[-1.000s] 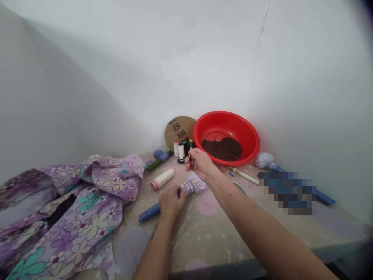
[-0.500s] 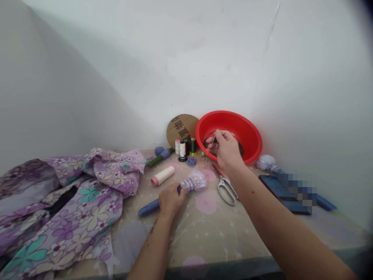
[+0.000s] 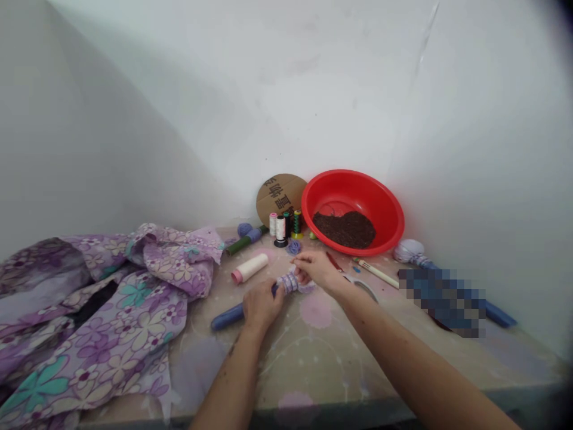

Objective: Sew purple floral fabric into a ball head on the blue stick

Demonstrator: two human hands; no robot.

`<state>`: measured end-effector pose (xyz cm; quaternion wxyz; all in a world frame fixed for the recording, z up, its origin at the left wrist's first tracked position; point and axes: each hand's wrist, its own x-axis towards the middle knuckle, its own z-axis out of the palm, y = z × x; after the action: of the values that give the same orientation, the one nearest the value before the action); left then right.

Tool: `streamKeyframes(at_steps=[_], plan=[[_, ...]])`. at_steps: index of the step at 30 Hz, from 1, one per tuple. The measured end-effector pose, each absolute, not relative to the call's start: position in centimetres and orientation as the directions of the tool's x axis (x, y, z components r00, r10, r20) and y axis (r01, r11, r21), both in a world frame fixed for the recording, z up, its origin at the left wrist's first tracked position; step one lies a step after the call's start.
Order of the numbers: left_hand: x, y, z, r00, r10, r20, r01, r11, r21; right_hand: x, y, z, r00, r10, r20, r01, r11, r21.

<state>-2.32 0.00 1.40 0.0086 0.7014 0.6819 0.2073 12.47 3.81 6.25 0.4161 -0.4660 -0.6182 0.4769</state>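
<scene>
My left hand (image 3: pixel 263 303) is closed around the blue handle (image 3: pixel 228 317) of a stick with a padded cloth head, lying on the table. Purple yarn is wound in bands around the neck (image 3: pixel 286 282) of the floral head, just past my fingers. My right hand (image 3: pixel 313 270) is closed in a pinch over the head and covers most of it. What its fingertips hold is too small to make out. Scissors (image 3: pixel 364 288) lie partly hidden under my right forearm. A white thread cone with a pink end (image 3: pixel 249 269) lies behind my left hand.
A red basin (image 3: pixel 380 206) with dark brown grains leans at the back, beside a cardboard disc (image 3: pixel 280 194) and several thread spools (image 3: pixel 280 230). Floral cloth (image 3: pixel 134 298) is heaped at left. A pen (image 3: pixel 378 273) and a second cloth-headed stick (image 3: pixel 409 249) lie at right.
My right hand has come down from in front of the red basin to the padded head, uncovering the grains and the pen. My left hand keeps its hold on the handle.
</scene>
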Motion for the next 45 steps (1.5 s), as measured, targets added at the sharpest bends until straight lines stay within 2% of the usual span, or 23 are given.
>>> streamKeyframes(at_steps=[3, 5, 7, 11, 14, 16, 18, 22, 25, 28, 30, 33, 35, 41, 45], plan=[[-2.2, -0.1, 1.6, -0.030, 0.963, 0.268, 0.952, -0.054, 0.300, 12.2, 3.3, 5.1, -0.242, 0.954, 0.175, 0.457, 0.271, -0.847], [-2.2, -0.1, 1.6, -0.028, 0.961, 0.275, 0.952, -0.058, 0.300, 12.1, 2.9, 4.6, -0.268, 0.925, 0.271, 0.645, 0.381, -0.663], [-2.3, -0.1, 1.6, -0.022, 0.959, 0.284, 0.954, -0.065, 0.292, 12.0, 2.3, 4.5, -0.284, 0.918, 0.276, 0.789, 0.387, -0.478], [-2.3, 0.0, 1.4, -0.020, 0.957, 0.289, 0.958, -0.064, 0.280, 11.4, 1.5, 4.4, -0.291, 0.927, 0.235, 0.916, 0.341, -0.211], [-2.4, 0.2, 1.1, -0.021, 0.956, 0.293, 0.958, -0.064, 0.278, 10.8, 1.4, 4.4, -0.306, 0.923, 0.233, 0.931, 0.342, -0.131], [-2.5, 0.3, 0.9, -0.015, 0.951, 0.308, 0.959, -0.073, 0.273, 10.8, 1.6, 4.5, -0.298, 0.923, 0.242, 0.932, 0.337, -0.136], [-2.6, 0.4, 0.6, -0.003, 0.945, 0.326, 0.959, -0.090, 0.270, 11.1, 2.1, 4.7, -0.261, 0.925, 0.275, 0.923, 0.322, -0.209], [-2.7, 0.5, 0.4, 0.004, 0.946, 0.323, 0.955, -0.100, 0.281, 12.6, 3.4, 5.9, -0.130, 0.908, 0.399, 0.786, 0.339, -0.517], [-2.7, 0.4, 0.6, -0.003, 0.950, 0.312, 0.952, -0.093, 0.293, 14.2, 4.2, 7.3, 0.096, 0.836, 0.540, 0.630, 0.369, -0.683], [-2.6, 0.2, 1.0, -0.008, 0.954, 0.301, 0.951, -0.086, 0.297, 16.0, 4.6, 8.7, 0.356, 0.700, 0.619, 0.622, 0.316, -0.716], [-2.5, 0.2, 1.1, -0.009, 0.956, 0.292, 0.952, -0.081, 0.296, 17.1, 4.6, 9.3, 0.390, 0.673, 0.628, 0.728, 0.192, -0.658], [-2.5, 0.2, 1.2, -0.012, 0.957, 0.290, 0.952, -0.077, 0.295, 17.7, 4.3, 9.6, 0.256, 0.804, 0.536, 0.910, -0.013, -0.415], [-2.5, 0.2, 1.0, -0.016, 0.955, 0.295, 0.953, -0.075, 0.293, 17.1, 3.9, 9.4, 0.136, 0.880, 0.456, 0.966, -0.015, -0.259], [-2.6, 0.4, 0.8, -0.009, 0.951, 0.308, 0.956, -0.083, 0.283, 13.1, 2.6, 8.0, -0.341, 0.872, 0.350, 0.922, 0.383, -0.054], [-2.5, 0.3, 0.9, -0.006, 0.949, 0.316, 0.958, -0.086, 0.275, 11.4, 2.7, 7.1, -0.502, 0.820, 0.273, 0.861, 0.503, 0.075]])
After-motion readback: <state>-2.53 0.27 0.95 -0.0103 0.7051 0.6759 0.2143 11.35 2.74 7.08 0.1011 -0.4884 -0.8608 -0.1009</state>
